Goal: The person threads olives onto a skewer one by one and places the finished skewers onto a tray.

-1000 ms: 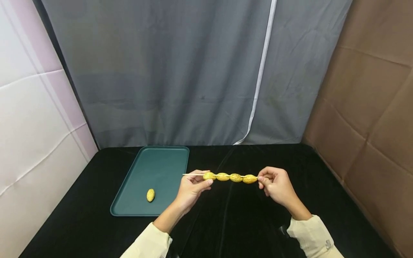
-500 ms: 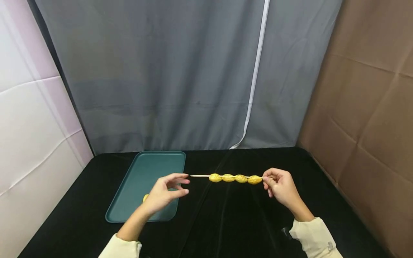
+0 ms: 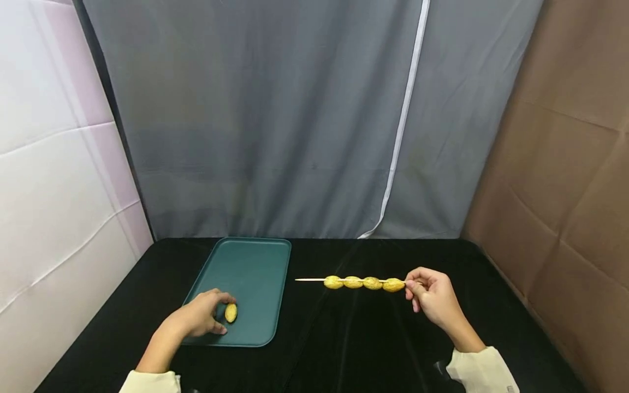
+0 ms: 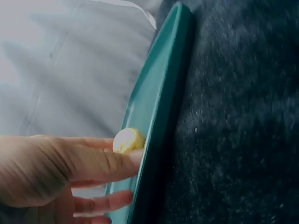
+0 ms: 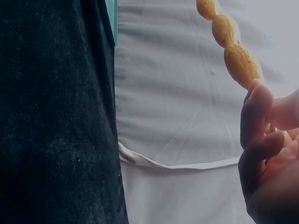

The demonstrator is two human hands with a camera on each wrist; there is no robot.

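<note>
My right hand (image 3: 434, 299) pinches the right end of a thin wooden skewer (image 3: 308, 280) between thumb and fingers. Several yellow, wrinkled oval pieces are threaded along it, the nearest piece (image 5: 240, 63) right at the fingertips. The skewer lies level in the air, its bare pointed end toward the left. Over the green tray (image 3: 255, 262), my left hand (image 3: 200, 315) reaches with thumb and fingers spread around a single loose yellow oval piece (image 3: 231, 313). A gap shows between the fingertips and this piece in the head view. In the left wrist view the thumb partly covers it.
A black cloth (image 3: 324, 349) covers the table under the tray. Behind stands a grey curtain (image 3: 275, 120) with a white strip (image 3: 404, 114). A white panel (image 3: 59, 164) closes off the left side, a brown one (image 3: 555, 180) the right.
My left hand has let go of the skewer and moved left and down to the loose piece on the tray. The right hand keeps holding the skewer nearly still. The head view has shifted slightly.
</note>
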